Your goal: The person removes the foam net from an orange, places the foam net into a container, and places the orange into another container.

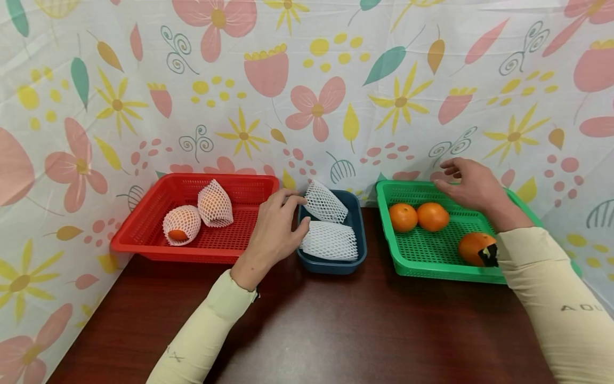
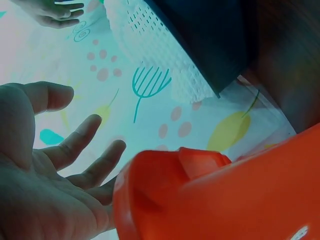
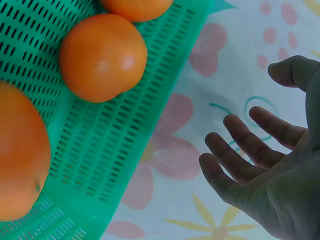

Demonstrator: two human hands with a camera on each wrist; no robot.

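My left hand (image 1: 274, 226) hovers between the red basket (image 1: 126, 241) and the small blue basin (image 1: 332, 268), fingers loosely bent around nothing. Two white foam net sleeves (image 1: 329, 241) lie in the basin, one behind the other. Over the back of the green basket (image 1: 446, 273) hangs my right hand (image 1: 472, 186), holding nothing. Inside that basket sit two oranges (image 1: 433, 216) side by side and a third orange (image 1: 474, 247) nearer the front, partly covered by my right wrist. In the right wrist view the fingers (image 3: 240, 150) are spread apart beyond the basket's rim.
Two fruits in foam nets, one upright (image 1: 215, 204) and one lying with its orange end showing (image 1: 182, 226), are in the red basket. A brown table (image 1: 336, 330) bears all the containers. A flower-printed cloth (image 1: 316, 53) rises right behind them.
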